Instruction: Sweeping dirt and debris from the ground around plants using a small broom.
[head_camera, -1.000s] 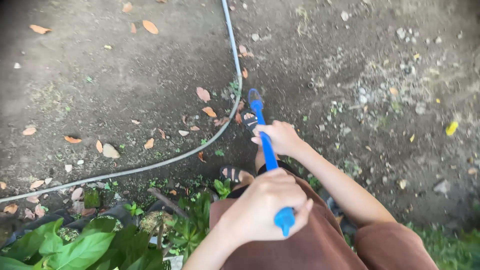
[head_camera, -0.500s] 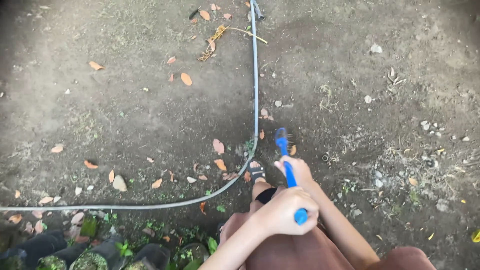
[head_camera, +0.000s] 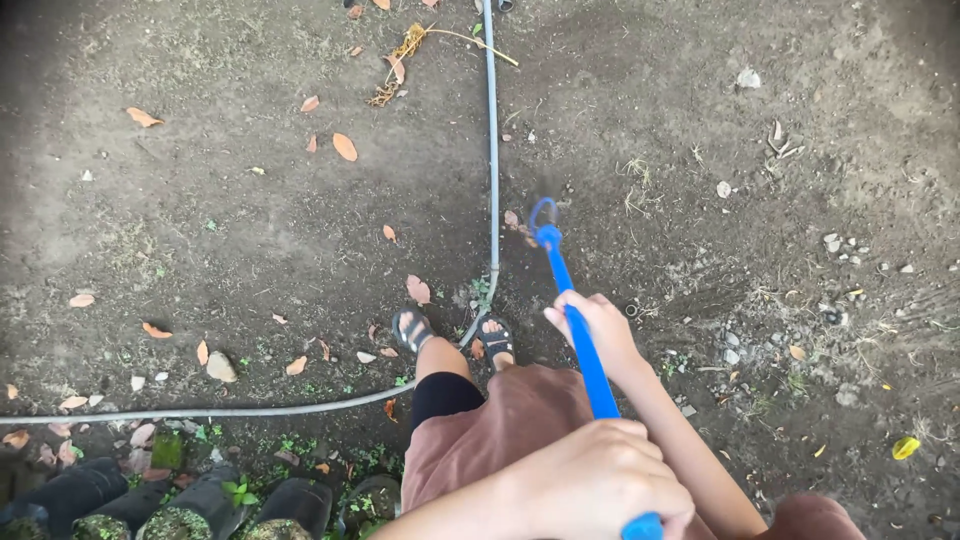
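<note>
Both hands grip tight, left hand (head_camera: 600, 485) topping the long blue plastic broom handle (head_camera: 585, 350), right hand (head_camera: 598, 325) mid-shaft, mid-sweep over the bare dirt ground (head_camera: 250, 220); next likely a pull toward the sandalled feet (head_camera: 455, 335).

Long blue handle (head_camera: 585, 350) of a broom or rake, slanting from bottom centre up to its head on bare dirt (head_camera: 250, 220), just right of the grey hose (head_camera: 492, 150), head blurred.
</note>
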